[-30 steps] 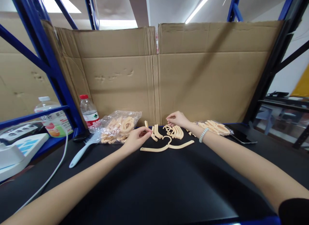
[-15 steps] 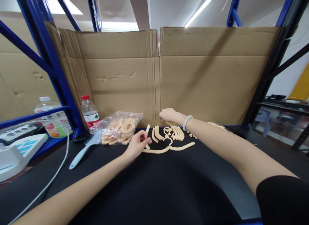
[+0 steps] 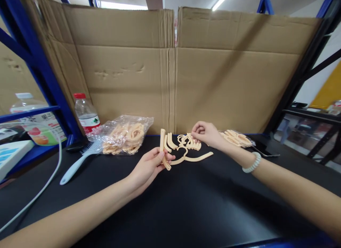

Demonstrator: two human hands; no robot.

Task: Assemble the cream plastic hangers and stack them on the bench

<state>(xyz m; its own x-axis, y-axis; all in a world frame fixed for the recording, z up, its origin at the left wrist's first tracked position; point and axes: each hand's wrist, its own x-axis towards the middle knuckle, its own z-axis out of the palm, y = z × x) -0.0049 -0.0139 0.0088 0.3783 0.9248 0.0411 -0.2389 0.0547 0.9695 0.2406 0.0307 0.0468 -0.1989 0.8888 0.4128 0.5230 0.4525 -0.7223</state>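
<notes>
My left hand [image 3: 146,166] is closed around a beige curved plastic hanger arm [image 3: 162,143], tilted up above the table. Just behind it lies a beige hanger [image 3: 198,158], its two arms spread and its curved hook pointing away; the hand hides part of its left arm. My right hand [image 3: 210,135], with a pale beaded bracelet at the wrist, hovers by the loose pieces, fingers bent towards the thumb. Whatever is between those fingertips is too small to make out. Near it are beige hooks [image 3: 182,139] and rows of loose hanger arms [image 3: 171,141].
A clear bag of beige parts [image 3: 125,136] lies at left beside a light blue brush [image 3: 77,166] and a red-capped bottle [image 3: 86,114]. Another bag of parts [image 3: 236,138] and a dark flat device [image 3: 263,151] are at right. Cardboard [image 3: 128,74] walls the back.
My left hand has lifted the hanger arm off the table, nearer to me. My right hand has drawn back from behind the loose pieces, to the right. The view has tilted down.
</notes>
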